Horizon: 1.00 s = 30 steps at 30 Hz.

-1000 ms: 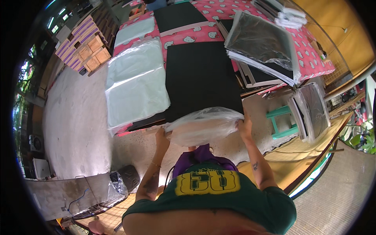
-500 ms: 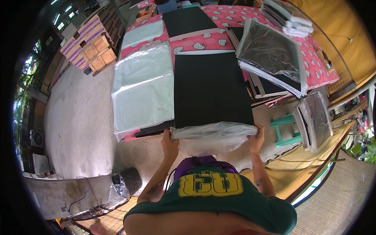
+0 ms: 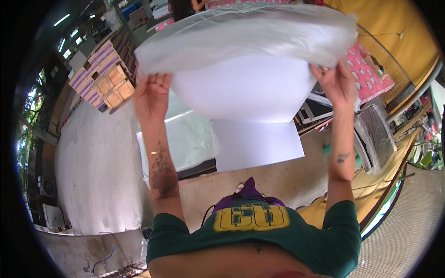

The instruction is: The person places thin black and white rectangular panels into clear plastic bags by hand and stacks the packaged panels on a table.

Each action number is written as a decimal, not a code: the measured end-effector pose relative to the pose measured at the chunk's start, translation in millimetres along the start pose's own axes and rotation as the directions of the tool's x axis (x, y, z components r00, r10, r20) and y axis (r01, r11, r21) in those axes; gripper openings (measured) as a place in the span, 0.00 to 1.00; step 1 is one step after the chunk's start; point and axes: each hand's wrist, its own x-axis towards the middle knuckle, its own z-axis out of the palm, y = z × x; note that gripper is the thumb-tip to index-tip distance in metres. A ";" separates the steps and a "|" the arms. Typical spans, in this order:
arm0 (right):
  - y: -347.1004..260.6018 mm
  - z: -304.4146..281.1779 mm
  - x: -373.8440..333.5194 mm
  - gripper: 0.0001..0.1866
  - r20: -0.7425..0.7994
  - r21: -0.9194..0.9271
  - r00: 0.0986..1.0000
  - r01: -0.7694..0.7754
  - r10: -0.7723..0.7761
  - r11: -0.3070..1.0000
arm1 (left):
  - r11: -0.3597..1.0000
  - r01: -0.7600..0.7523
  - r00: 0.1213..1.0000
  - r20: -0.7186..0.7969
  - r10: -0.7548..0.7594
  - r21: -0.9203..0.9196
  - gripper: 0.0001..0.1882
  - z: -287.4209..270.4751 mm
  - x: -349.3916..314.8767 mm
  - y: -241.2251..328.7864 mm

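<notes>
A large white sheet [image 3: 241,88] is lifted and curved up in front of me, with a clear plastic bag [image 3: 250,37] draped over its raised edge. My left hand [image 3: 153,95] is closed on the bag's edge at the left corner. Opposite it, my right hand [image 3: 337,85] grips the bag at the right corner, thumb toward the sheet. Below the raised part, a flat white surface [image 3: 259,146] extends to the near edge of the table; whether it is the same sheet I cannot tell. Pale plastic-wrapped sheets [image 3: 190,134] lie beside it on the left.
Stacked cartons [image 3: 106,78] stand on the floor at the far left. A pink patterned table cover [image 3: 371,76] shows on the right. Wrapped dark panels [image 3: 376,136] lean near the table's right side. A person [image 3: 185,8] is at the far end.
Both hands have risen and moved away from me, lifting the plastic bag from the table's near edge. The black surface is out of sight, and white now shows in its place.
</notes>
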 end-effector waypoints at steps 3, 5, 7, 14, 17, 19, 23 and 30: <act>12.2 -40.0 41.1 0.09 -0.180 0.003 0.983 -0.032 0.032 0.999 | 0.997 0.045 0.979 -0.200 -0.032 0.061 0.06 -36.9 31.8 -27.9; 24.2 -58.2 42.3 0.09 -0.367 0.000 0.929 0.047 -0.044 0.999 | 0.994 0.102 0.915 -0.389 -0.105 -0.028 0.02 -54.7 30.5 -54.2; 41.8 -76.1 36.6 0.09 -0.500 0.017 0.863 0.097 -0.075 0.995 | 0.975 0.208 0.886 -0.407 -0.220 -0.076 0.01 -88.5 22.6 -69.3; 105.6 -175.1 -46.8 0.08 -0.691 0.102 0.722 0.054 0.032 0.993 | 0.917 0.397 0.727 -0.599 -0.335 -0.030 0.03 -178.9 -28.9 -121.8; 151.5 -236.5 -94.0 0.06 -0.781 0.221 0.603 0.022 0.163 0.975 | 0.835 0.548 0.637 -0.673 -0.377 0.051 0.09 -245.8 -87.4 -122.5; 142.9 -249.0 -134.2 0.06 -0.867 0.128 0.482 -0.027 0.125 0.991 | 0.749 0.608 0.650 -0.707 -0.278 0.265 0.13 -242.8 -92.5 -148.6; 150.8 -194.8 -120.5 0.16 -0.777 -0.515 0.583 -0.369 -0.239 0.774 | 0.209 0.204 0.958 -0.239 0.156 0.956 0.23 -190.1 -87.7 -140.1; 109.2 -179.8 -110.4 0.25 -0.433 -0.883 0.709 -0.211 -0.557 0.419 | 0.413 0.086 0.982 -0.146 0.117 0.907 0.17 -88.4 -17.3 -166.6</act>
